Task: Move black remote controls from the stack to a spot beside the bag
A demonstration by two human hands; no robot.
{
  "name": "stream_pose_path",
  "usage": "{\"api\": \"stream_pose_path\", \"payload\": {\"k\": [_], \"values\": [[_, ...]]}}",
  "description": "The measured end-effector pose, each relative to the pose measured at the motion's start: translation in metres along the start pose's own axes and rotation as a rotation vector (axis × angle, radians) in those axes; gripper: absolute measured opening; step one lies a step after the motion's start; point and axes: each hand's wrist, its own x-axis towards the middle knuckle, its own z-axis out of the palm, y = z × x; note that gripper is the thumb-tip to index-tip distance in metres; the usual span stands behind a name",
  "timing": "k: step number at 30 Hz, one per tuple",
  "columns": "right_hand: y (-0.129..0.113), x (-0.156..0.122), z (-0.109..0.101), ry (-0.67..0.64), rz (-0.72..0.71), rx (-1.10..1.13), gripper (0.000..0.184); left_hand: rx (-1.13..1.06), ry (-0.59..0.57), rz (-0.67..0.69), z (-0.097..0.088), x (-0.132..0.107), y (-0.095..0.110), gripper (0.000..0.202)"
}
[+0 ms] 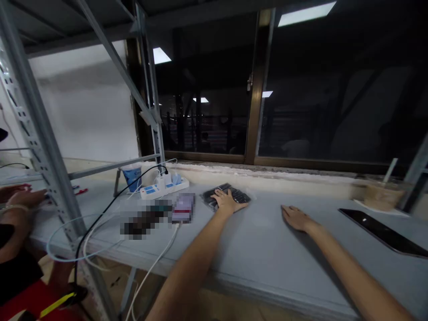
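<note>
My left hand [226,201] lies flat on a small black keyboard wrapped in clear plastic [239,195], fingers spread over its keys. My right hand [296,217] rests palm down on the grey tabletop [261,249], fingers stretched out, holding nothing, a short way right of the keyboard. Both forearms reach in from the near edge of the table.
A white power strip [157,190] with plugs and cables, a blue cup [132,175] and a blurred device sit left of the keyboard. A dark tablet [381,231] and a drink with a straw [381,194] are at right. Metal shelf posts [50,160] stand left; another person's hands [20,198] work there.
</note>
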Motion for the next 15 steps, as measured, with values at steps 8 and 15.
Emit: {"api": "stream_pose_path", "payload": {"k": [8,15], "values": [[-0.001,-0.002,-0.001,0.008,-0.018,-0.001,0.045,-0.041,0.257,0.095,-0.001,0.007,-0.012,0.080],[-0.008,-0.008,-0.009,0.006,0.011,-0.004,0.044,-0.049,0.295,0.389,-0.002,0.005,-0.007,0.028]]}}
